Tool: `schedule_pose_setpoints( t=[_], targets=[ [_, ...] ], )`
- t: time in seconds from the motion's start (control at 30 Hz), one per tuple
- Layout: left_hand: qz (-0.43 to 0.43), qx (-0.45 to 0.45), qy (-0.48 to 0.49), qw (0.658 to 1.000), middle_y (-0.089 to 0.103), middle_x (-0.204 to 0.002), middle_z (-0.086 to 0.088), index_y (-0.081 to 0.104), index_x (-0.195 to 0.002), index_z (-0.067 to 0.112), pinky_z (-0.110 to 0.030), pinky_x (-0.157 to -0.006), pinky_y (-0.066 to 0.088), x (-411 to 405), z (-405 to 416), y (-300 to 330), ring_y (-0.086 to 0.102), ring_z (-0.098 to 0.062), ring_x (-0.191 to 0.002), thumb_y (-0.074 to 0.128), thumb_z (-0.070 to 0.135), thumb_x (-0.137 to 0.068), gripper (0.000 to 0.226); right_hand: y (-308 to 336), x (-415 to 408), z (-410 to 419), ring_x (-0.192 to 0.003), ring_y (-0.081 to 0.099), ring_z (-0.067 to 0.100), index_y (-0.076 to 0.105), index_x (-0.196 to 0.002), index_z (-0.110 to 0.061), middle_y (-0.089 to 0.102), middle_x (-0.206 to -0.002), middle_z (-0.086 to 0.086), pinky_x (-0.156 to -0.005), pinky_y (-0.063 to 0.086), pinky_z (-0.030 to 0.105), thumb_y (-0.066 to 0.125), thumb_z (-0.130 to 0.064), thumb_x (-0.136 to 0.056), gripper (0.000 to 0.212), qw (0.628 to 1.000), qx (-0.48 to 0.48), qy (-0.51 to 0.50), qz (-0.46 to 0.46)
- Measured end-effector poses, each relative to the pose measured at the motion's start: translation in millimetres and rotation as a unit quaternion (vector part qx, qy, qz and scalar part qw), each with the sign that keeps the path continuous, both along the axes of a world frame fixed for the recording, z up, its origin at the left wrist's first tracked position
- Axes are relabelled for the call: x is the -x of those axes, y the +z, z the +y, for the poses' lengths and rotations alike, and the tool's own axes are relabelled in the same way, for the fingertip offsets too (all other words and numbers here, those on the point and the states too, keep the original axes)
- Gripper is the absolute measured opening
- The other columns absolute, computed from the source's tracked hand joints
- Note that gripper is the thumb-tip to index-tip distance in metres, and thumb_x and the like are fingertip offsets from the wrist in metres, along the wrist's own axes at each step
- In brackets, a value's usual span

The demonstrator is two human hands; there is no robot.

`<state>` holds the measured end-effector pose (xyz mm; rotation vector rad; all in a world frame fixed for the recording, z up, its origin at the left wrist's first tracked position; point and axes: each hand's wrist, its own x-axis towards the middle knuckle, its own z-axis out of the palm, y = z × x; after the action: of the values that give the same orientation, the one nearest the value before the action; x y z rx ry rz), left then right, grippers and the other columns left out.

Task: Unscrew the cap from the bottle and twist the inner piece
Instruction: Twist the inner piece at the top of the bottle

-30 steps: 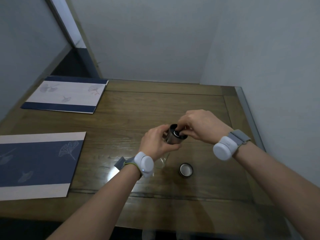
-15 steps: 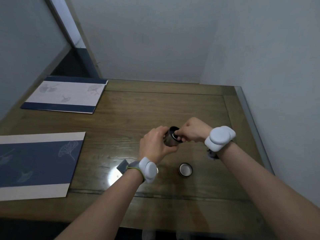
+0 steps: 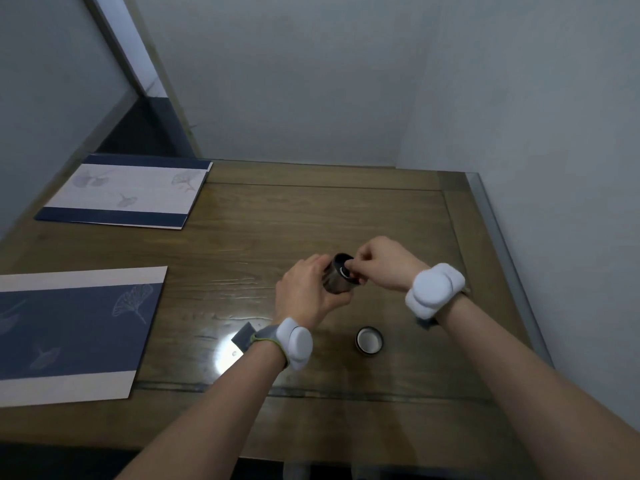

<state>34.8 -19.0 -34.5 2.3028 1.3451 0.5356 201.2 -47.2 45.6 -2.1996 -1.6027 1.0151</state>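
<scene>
A small dark metallic bottle (image 3: 335, 280) is held above the wooden table (image 3: 311, 216), tilted with its mouth toward the right. My left hand (image 3: 306, 292) wraps around its body from the left. The fingertips of my right hand (image 3: 382, 261) pinch a small inner piece (image 3: 345, 271) with a pale ring at the bottle's mouth. The unscrewed cap (image 3: 369, 340) lies apart on the table, open side up with a white inside, below my right wrist.
Two blue and white placemats lie on the left, one near (image 3: 69, 334) and one far (image 3: 128, 192). Grey walls close the back and right. A glass edge (image 3: 502, 244) runs along the table's right side. Both wrists carry white bands.
My right hand has rotated at the bottle's mouth, its wrist turning so the white band faces up. The bottle has tilted a little. The cap has stayed where it was.
</scene>
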Motion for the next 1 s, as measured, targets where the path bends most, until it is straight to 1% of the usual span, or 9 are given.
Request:
schedule_pose_setpoints(
  t=[0.07, 0.17, 0.4, 0.63, 0.73, 0.8, 0.87, 0.93, 1.0],
  targets=[
    [-0.007, 0.002, 0.0, 1.0, 0.059, -0.085, 0.014, 0.064, -0.098, 0.033, -0.033, -0.061, 0.044, 0.3, 2.8, -0.1, 0.062, -0.017, -0.085, 0.078, 0.058, -0.064, 0.044, 3.9, -7.5, -3.5, -0.076, 0.063, 0.011, 0.069, -0.089, -0.029, 0.068, -0.079, -0.014, -0.067, 0.05, 0.032, 0.07, -0.04, -0.086, 0.012, 0.989, -0.072, 0.07, -0.105],
    [-0.007, 0.005, -0.008, 1.0, 0.064, -0.088, 0.014, 0.064, -0.103, 0.036, -0.037, -0.064, 0.053, 0.0, 5.9, -0.8, 0.064, -0.015, -0.086, 0.075, 0.062, -0.063, 0.048, 10.2, -16.9, -6.3, -0.079, 0.06, 0.006, 0.067, -0.1, -0.041, 0.065, -0.089, -0.021, -0.064, 0.043, 0.028, 0.074, -0.041, -0.083, 0.018, 0.963, -0.127, 0.169, -0.166],
    [-0.006, -0.003, -0.019, 1.0, 0.063, -0.086, 0.013, 0.061, -0.095, 0.034, -0.033, -0.058, 0.044, -5.0, 6.0, 0.7, 0.061, -0.015, -0.082, 0.078, 0.059, -0.064, 0.044, 4.3, -17.5, -4.2, -0.085, 0.063, 0.015, 0.071, -0.093, -0.034, 0.067, -0.089, -0.013, -0.062, 0.04, 0.029, 0.071, -0.041, -0.086, 0.01, 0.935, -0.185, 0.195, -0.23],
    [0.002, 0.002, -0.014, 1.0, 0.061, -0.086, 0.013, 0.062, -0.097, 0.034, -0.034, -0.06, 0.047, -5.8, 2.0, 0.0, 0.059, -0.015, -0.083, 0.076, 0.061, -0.067, 0.043, 5.4, -14.8, -1.9, -0.078, 0.064, 0.011, 0.071, -0.073, -0.031, 0.069, -0.078, -0.014, -0.065, 0.045, 0.029, 0.077, -0.039, -0.083, 0.013, 0.989, -0.066, 0.083, -0.107],
    [0.009, 0.002, -0.014, 1.0, 0.062, -0.09, 0.013, 0.063, -0.101, 0.034, -0.034, -0.061, 0.044, -6.9, -0.4, 0.6, 0.06, -0.017, -0.086, 0.078, 0.058, -0.067, 0.044, 4.6, -13.9, 5.3, -0.071, 0.061, 0.012, 0.079, -0.077, -0.012, 0.072, -0.073, -0.004, -0.068, 0.049, 0.031, 0.079, -0.033, -0.082, 0.021, 1.0, 0.016, -0.008, -0.012],
    [0.012, -0.002, -0.01, 1.0, 0.063, -0.092, 0.011, 0.063, -0.101, 0.032, -0.034, -0.062, 0.044, -7.9, -1.8, 1.5, 0.061, -0.019, -0.089, 0.078, 0.057, -0.068, 0.045, 2.4, -11.6, 10.0, -0.054, 0.054, 0.007, 0.077, -0.071, -0.003, 0.069, -0.06, -0.002, -0.058, 0.044, 0.021, 0.077, -0.029, -0.083, 0.029, 0.996, 0.062, -0.054, 0.017],
    [0.01, -0.003, -0.003, 1.0, 0.064, -0.095, 0.01, 0.064, -0.103, 0.03, -0.035, -0.063, 0.046, -8.0, -3.1, 1.5, 0.061, -0.02, -0.09, 0.079, 0.055, -0.069, 0.045, -0.5, -7.7, 12.9, -0.03, 0.042, 0.001, 0.071, -0.056, -0.011, 0.062, -0.043, -0.008, -0.036, 0.032, 0.013, 0.072, -0.025, -0.084, 0.031, 0.992, 0.086, -0.087, 0.035],
    [0.012, -0.003, 0.004, 1.0, 0.065, -0.098, 0.009, 0.065, -0.106, 0.028, -0.037, -0.066, 0.05, -7.3, -3.6, 1.8, 0.061, -0.021, -0.092, 0.079, 0.054, -0.069, 0.047, -4.2, -4.9, 14.8, -0.023, 0.04, 0.001, 0.069, -0.057, -0.013, 0.062, -0.04, -0.008, -0.026, 0.023, 0.01, 0.067, -0.02, -0.084, 0.028, 0.987, 0.091, -0.112, 0.064],
    [0.024, -0.003, 0.004, 1.0, 0.066, -0.1, 0.009, 0.066, -0.11, 0.029, -0.041, -0.07, 0.054, -5.6, -3.8, 2.2, 0.061, -0.02, -0.095, 0.079, 0.053, -0.07, 0.049, -7.8, -2.1, 14.9, -0.022, 0.041, 0.0, 0.071, -0.061, -0.012, 0.062, -0.04, -0.007, -0.024, 0.022, 0.01, 0.065, -0.018, -0.084, 0.025, 0.984, 0.093, -0.125, 0.08]
  ],
)
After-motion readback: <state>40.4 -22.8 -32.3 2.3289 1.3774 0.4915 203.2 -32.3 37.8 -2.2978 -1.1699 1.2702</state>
